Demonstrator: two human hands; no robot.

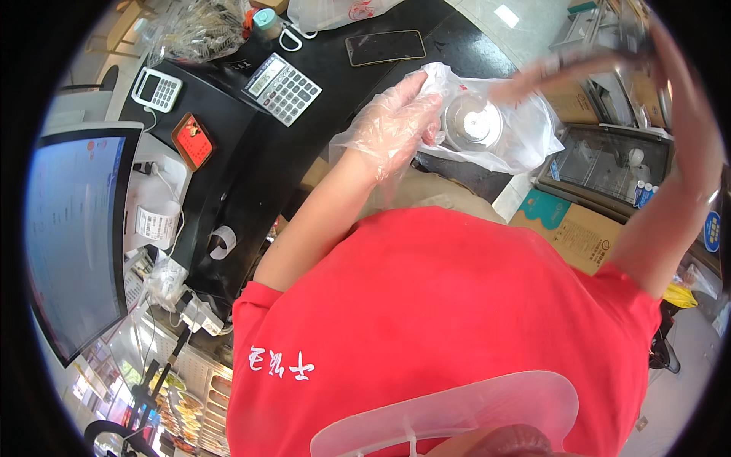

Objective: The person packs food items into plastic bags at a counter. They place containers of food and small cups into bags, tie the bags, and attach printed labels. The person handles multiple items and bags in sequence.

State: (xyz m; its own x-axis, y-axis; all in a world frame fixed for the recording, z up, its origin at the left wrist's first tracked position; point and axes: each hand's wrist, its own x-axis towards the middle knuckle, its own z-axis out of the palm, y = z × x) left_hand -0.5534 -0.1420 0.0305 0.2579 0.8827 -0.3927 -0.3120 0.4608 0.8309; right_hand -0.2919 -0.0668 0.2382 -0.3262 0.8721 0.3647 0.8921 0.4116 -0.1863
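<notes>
My left hand [400,123], in a loose clear plastic glove, grips the gathered left edge of a thin white plastic bag [528,148]. Inside the bag's mouth sits a round container with a clear lid [457,128], which catches a bright glare. My right arm [694,154] is raised at the right side and badly smeared by motion. The blurred right hand [577,68] reaches across above the bag's right side. Its fingers cannot be made out, nor whether it holds something.
Left on the black counter [245,165] lie a calculator [284,89], a card terminal [157,89] and a small red tray [193,143]. A phone [385,48] lies beyond the bag. A monitor [80,240] stands far left. Cardboard boxes [571,234] and a glass-topped cooler [605,165] are at right.
</notes>
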